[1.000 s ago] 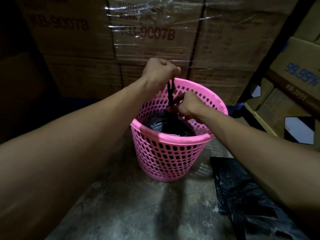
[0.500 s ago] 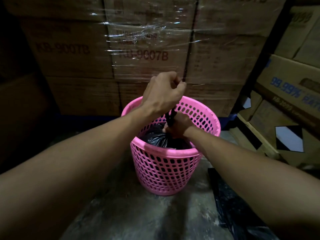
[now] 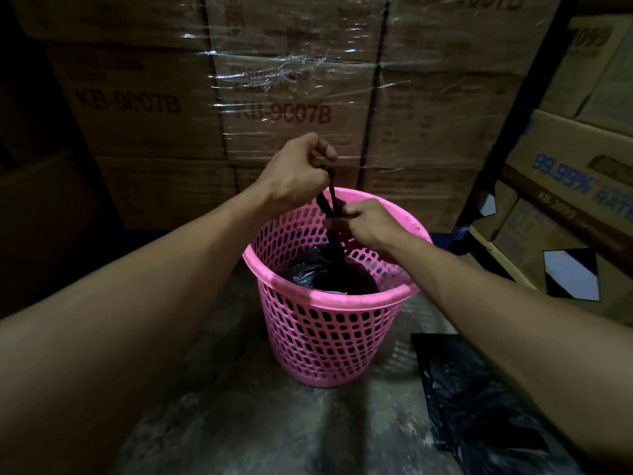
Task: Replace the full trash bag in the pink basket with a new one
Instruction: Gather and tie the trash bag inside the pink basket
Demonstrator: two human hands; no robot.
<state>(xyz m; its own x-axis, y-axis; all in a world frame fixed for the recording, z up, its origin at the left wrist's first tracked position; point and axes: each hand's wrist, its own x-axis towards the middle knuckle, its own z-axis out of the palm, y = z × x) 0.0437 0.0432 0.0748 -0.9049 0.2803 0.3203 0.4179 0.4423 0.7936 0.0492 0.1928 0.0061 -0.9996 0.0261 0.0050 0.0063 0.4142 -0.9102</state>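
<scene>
Left hand and right hand both clench the black trash bag's twisted neck, apparently knotting it, inside the pink basket.

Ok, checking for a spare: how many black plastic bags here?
2. The full bag sits in the pink plastic basket, left hand and right hand gripping its neck; the spare bag lies on the floor right of it.

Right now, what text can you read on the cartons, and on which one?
"KB-9007B": left carton.
"KB-9007B": shrink-wrapped centre carton.
"99.99%": in blue, right carton; the word after it is cut off.
Smaller print on every carton: too blurred to read.
</scene>
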